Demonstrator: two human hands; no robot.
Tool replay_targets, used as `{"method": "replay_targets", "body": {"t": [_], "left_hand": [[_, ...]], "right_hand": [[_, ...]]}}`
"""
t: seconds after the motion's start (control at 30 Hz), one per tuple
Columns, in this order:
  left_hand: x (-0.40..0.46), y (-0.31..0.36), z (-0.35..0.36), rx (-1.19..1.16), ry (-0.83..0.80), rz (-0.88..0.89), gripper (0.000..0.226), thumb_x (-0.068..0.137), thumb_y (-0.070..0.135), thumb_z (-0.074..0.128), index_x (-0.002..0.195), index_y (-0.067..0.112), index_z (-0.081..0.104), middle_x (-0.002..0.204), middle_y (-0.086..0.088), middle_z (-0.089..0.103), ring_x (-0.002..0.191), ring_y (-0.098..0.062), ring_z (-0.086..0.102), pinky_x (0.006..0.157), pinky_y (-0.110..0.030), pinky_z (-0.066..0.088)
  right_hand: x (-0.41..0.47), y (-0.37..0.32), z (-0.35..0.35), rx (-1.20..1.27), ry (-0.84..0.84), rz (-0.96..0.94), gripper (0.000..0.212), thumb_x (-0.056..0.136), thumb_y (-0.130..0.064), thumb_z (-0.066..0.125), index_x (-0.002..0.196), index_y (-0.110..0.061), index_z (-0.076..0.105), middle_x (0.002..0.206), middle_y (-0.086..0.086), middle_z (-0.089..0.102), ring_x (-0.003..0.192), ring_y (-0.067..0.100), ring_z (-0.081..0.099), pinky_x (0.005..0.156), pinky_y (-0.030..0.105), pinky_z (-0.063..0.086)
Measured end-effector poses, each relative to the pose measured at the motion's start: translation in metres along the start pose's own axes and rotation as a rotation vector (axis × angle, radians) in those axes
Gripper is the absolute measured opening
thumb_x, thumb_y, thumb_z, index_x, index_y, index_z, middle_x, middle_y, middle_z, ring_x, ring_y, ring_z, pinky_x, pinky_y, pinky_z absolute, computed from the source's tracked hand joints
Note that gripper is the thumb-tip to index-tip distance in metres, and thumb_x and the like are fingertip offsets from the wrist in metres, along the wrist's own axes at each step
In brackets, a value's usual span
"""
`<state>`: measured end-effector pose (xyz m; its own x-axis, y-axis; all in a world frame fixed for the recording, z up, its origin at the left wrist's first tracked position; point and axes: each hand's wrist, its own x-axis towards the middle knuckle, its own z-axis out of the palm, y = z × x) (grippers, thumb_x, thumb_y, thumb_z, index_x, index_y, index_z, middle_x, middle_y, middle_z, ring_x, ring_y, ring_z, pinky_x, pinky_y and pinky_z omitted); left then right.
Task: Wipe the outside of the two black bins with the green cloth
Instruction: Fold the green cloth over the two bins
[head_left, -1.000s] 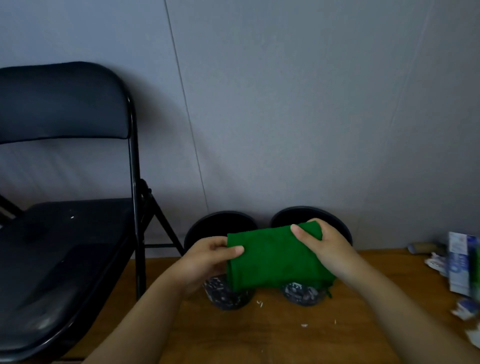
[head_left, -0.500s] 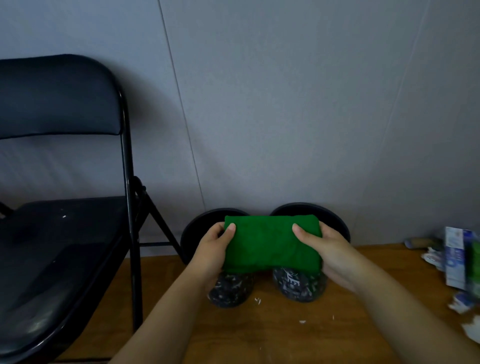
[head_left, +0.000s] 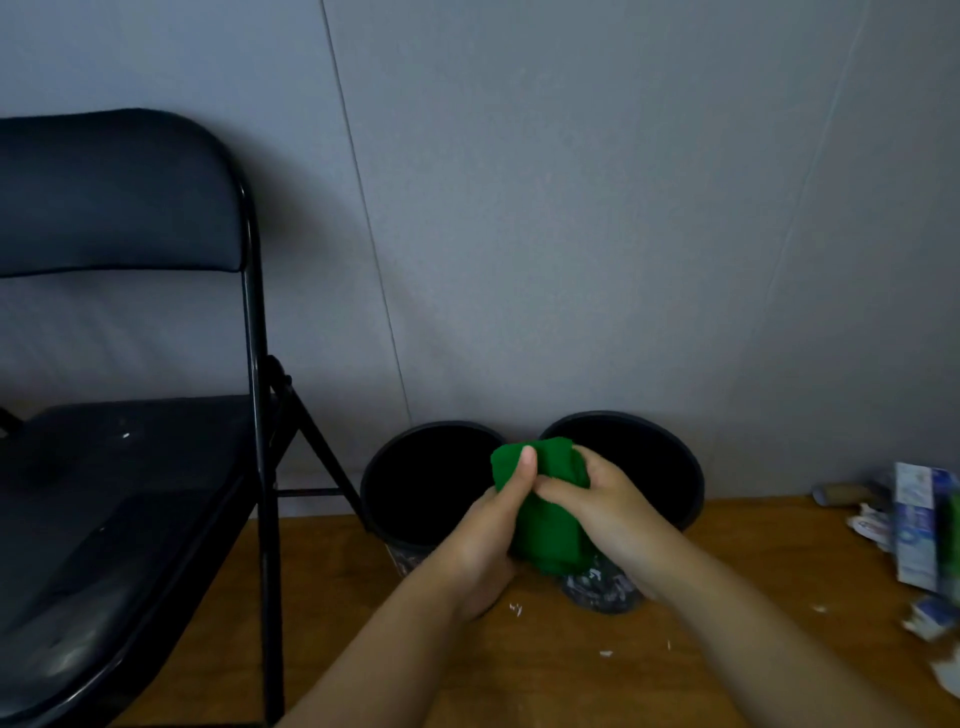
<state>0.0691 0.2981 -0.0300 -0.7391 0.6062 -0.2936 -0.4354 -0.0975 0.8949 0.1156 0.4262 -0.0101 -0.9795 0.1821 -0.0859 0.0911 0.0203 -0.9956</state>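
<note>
the green cloth (head_left: 545, 525) is folded into a thick pad and held up in the air in front of the gap between the two black bins, its long axis running roughly up and down, top edge level with the bin rims and lower end hanging in front of their patterned lower walls. both hands grip it: the left hand (head_left: 488, 540) wraps it from the left with the thumb laid upright along the front of the pad, and the right hand (head_left: 602, 499) curls round its upper right side, fingers pinching the fabric, so each grip is pressed closed on the cloth, not spread. the left bin (head_left: 379, 499) stands just left of and behind the cloth, the right bin (head_left: 685, 483) just right of and behind it; both sit side by side, rims nearly touching, against the grey wall (head_left: 571, 208) on the wooden floor (head_left: 571, 675). no wiping contact with either bin's wall is visible. as a judgement, the cloth lies midway, so either outer wall is about equally close; the left hand is nearer the left bin, the right hand nearer the right. a black folding chair (head_left: 130, 364) stands to the left, and scraps of packaging (head_left: 919, 525) lie at the right edge.
</note>
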Motion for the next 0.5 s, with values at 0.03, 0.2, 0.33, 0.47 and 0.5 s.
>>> {"method": "replay_targets", "body": {"t": [0.03,0.2,0.33,0.47,0.5], "left_hand": [[-0.0006,-0.0018,-0.0013,-0.027,-0.003,0.036,0.05,0.092,0.048,0.054,0.129,0.015,0.06,0.121,-0.01,0.071,0.113,-0.025,0.067,0.1,-0.045,0.052],[-0.0043,-0.0042,-0.0058,-0.11,0.027,0.16,0.047,0.087,0.036,0.059,0.128,0.013,0.06,0.119,-0.01,0.072,0.112,-0.025,0.068,0.092,-0.038,0.056],[-0.0049,-0.0044,-0.0074,-0.104,0.064,0.187,0.051,0.087,0.037,0.061,0.131,0.011,0.059,0.122,-0.012,0.07,0.114,-0.027,0.066,0.098,-0.045,0.053],[-0.0055,-0.0027,-0.0087,-0.089,0.109,0.219,0.049,0.084,0.037,0.065,0.125,0.011,0.062,0.117,-0.011,0.072,0.11,-0.027,0.069,0.095,-0.046,0.054],[-0.0048,-0.0029,-0.0096,-0.084,0.12,0.231,0.049,0.084,0.036,0.065,0.125,0.01,0.062,0.116,-0.011,0.072,0.109,-0.027,0.069,0.094,-0.046,0.054]], "right_hand": [[-0.0014,-0.0001,0.0007,0.012,-0.035,0.011,0.022,0.089,-0.026,0.066,0.112,-0.027,0.065,0.101,-0.004,0.073,0.09,0.01,0.07,0.081,0.03,0.057],[-0.0014,0.0005,0.0,-0.196,-0.049,-0.121,0.026,0.089,-0.028,0.067,0.115,-0.028,0.066,0.103,-0.006,0.072,0.092,0.005,0.068,0.084,0.031,0.057],[0.0011,0.0016,0.0005,-0.576,0.168,-0.276,0.034,0.082,-0.049,0.068,0.11,-0.029,0.065,0.096,-0.013,0.068,0.087,0.001,0.064,0.077,0.032,0.056],[0.0038,-0.0002,-0.001,-0.553,0.237,-0.277,0.03,0.082,-0.049,0.067,0.104,-0.029,0.063,0.093,-0.014,0.066,0.085,0.002,0.063,0.074,0.031,0.056],[0.0031,-0.002,-0.001,-0.511,0.216,-0.263,0.025,0.085,-0.045,0.067,0.104,-0.029,0.064,0.093,-0.013,0.067,0.086,0.002,0.063,0.075,0.03,0.056]]}}
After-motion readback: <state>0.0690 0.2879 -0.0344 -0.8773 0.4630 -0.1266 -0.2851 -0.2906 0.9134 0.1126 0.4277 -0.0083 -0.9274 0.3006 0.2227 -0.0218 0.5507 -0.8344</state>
